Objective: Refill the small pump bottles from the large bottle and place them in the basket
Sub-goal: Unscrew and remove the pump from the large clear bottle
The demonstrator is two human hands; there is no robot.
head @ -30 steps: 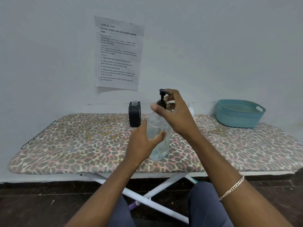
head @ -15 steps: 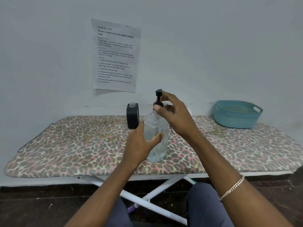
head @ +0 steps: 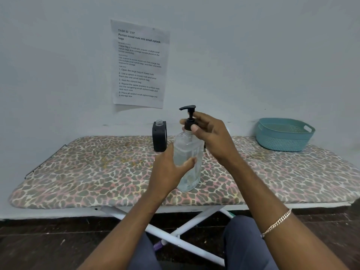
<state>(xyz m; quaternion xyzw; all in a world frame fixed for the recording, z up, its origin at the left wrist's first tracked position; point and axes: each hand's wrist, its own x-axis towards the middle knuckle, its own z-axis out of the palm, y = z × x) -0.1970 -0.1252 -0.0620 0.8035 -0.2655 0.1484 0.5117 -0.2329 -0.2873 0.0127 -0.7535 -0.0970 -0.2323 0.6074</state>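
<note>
Two hands: the left hand (head: 167, 170) and the right hand (head: 212, 139) are both engaged on one clear pump bottle (head: 188, 152)
Left hand: wrapped round the bottle's body from its left side; the thumb is laid across the front face
Right hand: thumb and fingertips are pinched round the collar of the black pump (head: 188, 122) at the bottle's neck; the spout is pointed left
Clear pump bottle: held slightly tilted over the middle of the ironing board (head: 78, 172), towards its front edge; clear liquid is seen inside; whether the base rests on the cover cannot be told
Small black bottle (head: 159, 136): stood upright near the back edge, just behind and left of the clear bottle; its threaded neck is uncapped; it is touched by neither hand
Basket (head: 284, 135): teal, set at the back right corner, well apart from both bottles
Ironing board: covered in a leopard print; white crossed legs (head: 175, 238) are seen beneath
Wall: a printed sheet (head: 139, 63) is fixed above the black bottle
Right wrist: a chain bracelet (head: 276, 223) is worn
</note>
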